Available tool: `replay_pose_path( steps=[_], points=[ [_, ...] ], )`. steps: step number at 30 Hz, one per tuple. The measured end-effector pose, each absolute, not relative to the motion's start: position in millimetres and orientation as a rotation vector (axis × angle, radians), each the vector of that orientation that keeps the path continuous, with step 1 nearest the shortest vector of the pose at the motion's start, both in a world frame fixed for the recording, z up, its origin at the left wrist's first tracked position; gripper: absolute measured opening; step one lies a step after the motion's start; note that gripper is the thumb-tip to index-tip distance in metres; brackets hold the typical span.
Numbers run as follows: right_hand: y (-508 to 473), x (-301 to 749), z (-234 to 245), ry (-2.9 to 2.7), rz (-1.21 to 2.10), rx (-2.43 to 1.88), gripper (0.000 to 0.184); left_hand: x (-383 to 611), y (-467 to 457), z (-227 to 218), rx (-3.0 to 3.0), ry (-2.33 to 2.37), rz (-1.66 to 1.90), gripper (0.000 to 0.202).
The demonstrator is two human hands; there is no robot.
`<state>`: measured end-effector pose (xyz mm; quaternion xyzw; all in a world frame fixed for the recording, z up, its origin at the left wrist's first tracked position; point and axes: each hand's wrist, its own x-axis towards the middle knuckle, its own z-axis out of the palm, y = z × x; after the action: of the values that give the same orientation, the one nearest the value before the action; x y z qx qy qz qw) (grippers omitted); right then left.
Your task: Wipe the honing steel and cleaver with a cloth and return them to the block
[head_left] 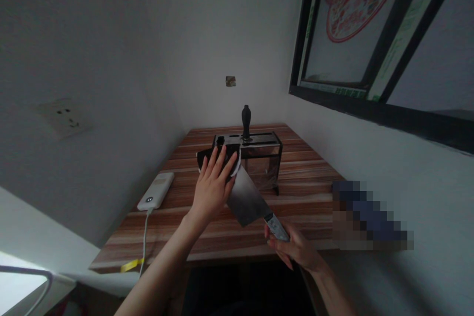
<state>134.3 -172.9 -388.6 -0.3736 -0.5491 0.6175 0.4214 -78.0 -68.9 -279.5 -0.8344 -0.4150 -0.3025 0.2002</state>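
Note:
My right hand [292, 244] grips the handle of a cleaver [250, 197], its broad metal blade slanting up and to the left above the table. My left hand [215, 175], with fingers stretched out and spread, lies flat on a black cloth-like piece [234, 151] with a white edge. That piece covers the upper end of the blade. Whether the left fingertips touch the metal is hidden. Just behind stands a knife holder [277, 150] with a metal top, black frame and see-through sides. One black handle [246, 121] sticks up from it.
The striped wooden table [307, 197] meets walls at left, back and right. A white power bank [157, 190] with a white cable [144, 237] lies on the left, near yellow tape [131, 264]. At right, a blurred-out patch [370, 217] hides something. A framed picture [355, 59] hangs above.

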Motion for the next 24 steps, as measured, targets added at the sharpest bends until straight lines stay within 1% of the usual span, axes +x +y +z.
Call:
replay_pose_path(
  steps=[5,11,16,24],
  points=[
    [-173.0,133.9,-386.1,-1.375,1.548,-0.930,0.030,-73.6,-74.4,-277.1,-2.338,-1.136,-0.834,0.053],
    [-173.4,134.5,-386.5,-1.377,1.547,-0.959,0.033,-68.2,-89.0,-284.0,-2.468,-1.018,-0.681,0.058],
    [-173.0,135.5,-390.2,-1.376,1.522,-0.981,0.034,-64.9,-105.0,-300.9,-2.511,-1.005,-0.643,0.063],
    [-172.4,136.1,-393.5,-1.339,1.461,-1.011,0.035,-50.1,-137.8,-334.0,-2.626,-0.916,-0.587,0.065]
  ],
)
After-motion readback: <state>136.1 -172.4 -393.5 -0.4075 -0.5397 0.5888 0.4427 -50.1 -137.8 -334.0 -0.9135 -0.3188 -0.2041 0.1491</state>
